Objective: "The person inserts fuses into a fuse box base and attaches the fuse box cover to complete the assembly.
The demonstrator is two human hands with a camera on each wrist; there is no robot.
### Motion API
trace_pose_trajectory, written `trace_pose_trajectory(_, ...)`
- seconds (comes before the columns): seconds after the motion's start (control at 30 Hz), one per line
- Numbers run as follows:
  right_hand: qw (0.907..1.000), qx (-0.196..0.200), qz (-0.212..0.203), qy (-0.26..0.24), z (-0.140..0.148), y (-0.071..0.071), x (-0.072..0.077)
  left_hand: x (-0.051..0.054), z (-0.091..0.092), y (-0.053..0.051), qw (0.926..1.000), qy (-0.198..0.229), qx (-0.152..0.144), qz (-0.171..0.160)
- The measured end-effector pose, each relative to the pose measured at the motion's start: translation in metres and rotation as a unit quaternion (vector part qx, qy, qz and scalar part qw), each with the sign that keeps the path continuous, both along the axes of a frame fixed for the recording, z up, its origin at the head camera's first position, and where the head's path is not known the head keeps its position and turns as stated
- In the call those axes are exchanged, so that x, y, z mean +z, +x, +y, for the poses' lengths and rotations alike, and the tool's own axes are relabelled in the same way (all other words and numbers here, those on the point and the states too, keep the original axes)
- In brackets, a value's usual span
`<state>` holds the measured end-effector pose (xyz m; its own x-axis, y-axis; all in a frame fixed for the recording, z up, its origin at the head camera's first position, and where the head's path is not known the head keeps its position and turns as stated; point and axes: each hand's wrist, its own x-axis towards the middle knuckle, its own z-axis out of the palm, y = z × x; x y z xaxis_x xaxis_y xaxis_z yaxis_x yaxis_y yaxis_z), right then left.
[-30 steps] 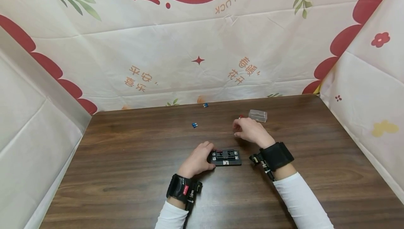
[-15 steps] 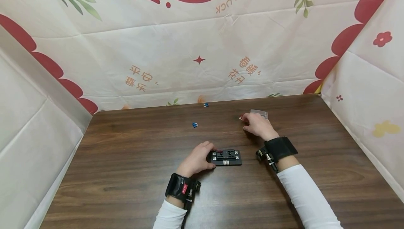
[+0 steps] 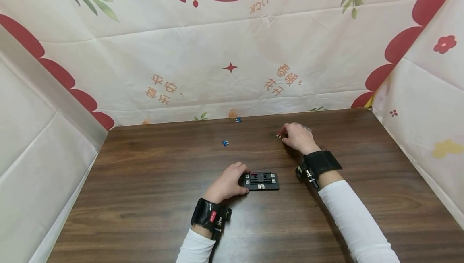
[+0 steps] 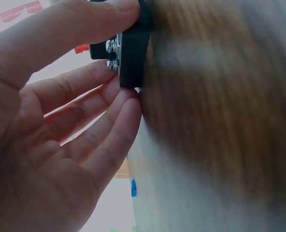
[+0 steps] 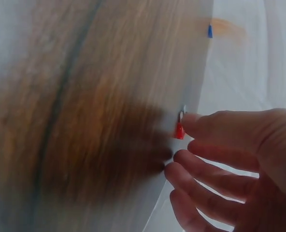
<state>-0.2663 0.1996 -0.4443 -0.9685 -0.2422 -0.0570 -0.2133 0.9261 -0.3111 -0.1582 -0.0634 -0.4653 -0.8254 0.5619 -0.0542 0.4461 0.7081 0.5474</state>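
My left hand (image 3: 226,182) grips the left end of a black fuse holder block (image 3: 266,181) lying on the table, thumb on one side and fingers on the other. In the left wrist view its screw terminals (image 4: 111,55) and a bit of red (image 4: 81,48) show by my fingers. At the back right my right hand (image 3: 298,137) is at a small red blade fuse (image 3: 278,134) on the tabletop. The right wrist view has the thumb tip against the red fuse (image 5: 179,130), the other fingers loosely curved; whether they pinch it is unclear.
Two blue blade fuses lie apart: one blue fuse (image 3: 225,143) mid-table, another blue fuse (image 3: 238,120) at the back edge by the printed cloth wall (image 3: 203,53). A clear plastic box (image 3: 307,129) is mostly hidden behind my right hand.
My right hand has moved back and right to the red fuse, covering most of the clear box. The left hand stays on the fuse holder block.
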Motion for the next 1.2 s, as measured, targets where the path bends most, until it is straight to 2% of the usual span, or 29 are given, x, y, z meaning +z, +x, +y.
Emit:
trace_pose_trajectory(0.27,0.9995,-0.031,0.009,0.006,-0.008,-0.012,0.001,0.003,0.001,-0.002,1.0000,-0.004,0.001,0.002)
trace_pose_trajectory(0.57,0.9991,-0.011,0.034,-0.021,-0.009,-0.017,-0.005,0.005,0.004,-0.003,0.9999,-0.013,0.000,-0.007)
trace_pose_trajectory(0.9,0.9989,-0.006,0.045,-0.010,-0.012,-0.021,-0.006,0.005,0.005,-0.003,0.9999,-0.009,0.006,-0.009)
trace_pose_trajectory(1.2,0.9963,0.001,0.053,-0.067,-0.012,-0.014,-0.006,0.007,0.005,0.000,1.0000,-0.001,0.008,-0.006)
